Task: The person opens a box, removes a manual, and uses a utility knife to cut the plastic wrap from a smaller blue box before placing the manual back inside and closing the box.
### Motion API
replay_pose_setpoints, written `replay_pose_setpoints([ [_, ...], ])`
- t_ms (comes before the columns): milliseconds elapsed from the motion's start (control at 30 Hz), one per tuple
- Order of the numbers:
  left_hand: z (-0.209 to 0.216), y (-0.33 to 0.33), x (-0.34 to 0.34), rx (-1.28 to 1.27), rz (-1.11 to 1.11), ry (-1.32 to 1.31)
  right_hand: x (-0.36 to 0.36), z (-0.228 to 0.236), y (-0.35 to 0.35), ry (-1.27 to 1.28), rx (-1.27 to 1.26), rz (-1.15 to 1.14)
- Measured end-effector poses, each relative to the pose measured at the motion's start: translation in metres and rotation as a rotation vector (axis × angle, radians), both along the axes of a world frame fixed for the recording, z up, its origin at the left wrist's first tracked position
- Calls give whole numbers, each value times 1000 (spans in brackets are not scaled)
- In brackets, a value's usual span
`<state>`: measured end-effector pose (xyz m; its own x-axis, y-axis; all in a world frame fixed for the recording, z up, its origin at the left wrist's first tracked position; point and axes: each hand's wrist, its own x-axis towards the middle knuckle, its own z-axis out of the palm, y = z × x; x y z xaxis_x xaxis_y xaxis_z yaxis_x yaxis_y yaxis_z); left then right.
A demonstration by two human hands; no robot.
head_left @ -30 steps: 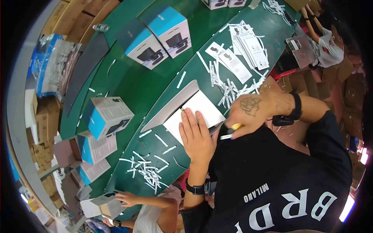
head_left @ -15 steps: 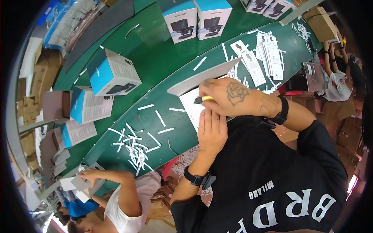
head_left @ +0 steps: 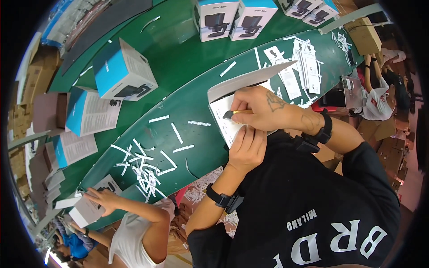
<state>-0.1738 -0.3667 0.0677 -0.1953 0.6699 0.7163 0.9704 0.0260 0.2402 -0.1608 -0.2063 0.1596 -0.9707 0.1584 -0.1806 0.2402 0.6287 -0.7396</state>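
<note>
In front of me a white carton (head_left: pixel 217 107) stands at the table's near edge with its flap (head_left: pixel 250 80) raised. My right hand (head_left: pixel 257 107) is closed round a yellow utility knife (head_left: pixel 234 114), its dark tip over the carton's white printed face. Just below, my left hand (head_left: pixel 247 149) has its fingers bent together against the carton's near side. Whether those fingertips pinch anything is hidden. Cut white paper strips (head_left: pixel 147 172) lie in a loose heap to the left, and flat printed cards (head_left: pixel 308 71) are stacked to the right.
Blue-and-white boxes stand along the green table (head_left: pixel 178 80): an open one (head_left: pixel 125 73) at left and a pair (head_left: pixel 234 20) at the back. A co-worker's hand (head_left: pixel 105 199) holds a white box (head_left: pixel 87 210) at lower left. Another person (head_left: pixel 377 96) works at far right by a brown carton (head_left: pixel 364 38).
The carton's flap stands wider to the right, and my right hand's fingers have shifted on the knife. My left hand has moved slightly right. The co-worker at left has turned the white box.
</note>
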Motion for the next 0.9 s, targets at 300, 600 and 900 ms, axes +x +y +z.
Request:
replay_pose_setpoints([
  [300, -1, -4, -9, 48, -58, 2, 1, -18, -26, 294, 218, -14],
  [600, 6, -15, -4, 26, -47, -25, -15, -9, -41, 434, 431, 76],
  [900, 31, -17, -3, -78, 26, -40, 86, 69, 66, 112, -355, 158],
])
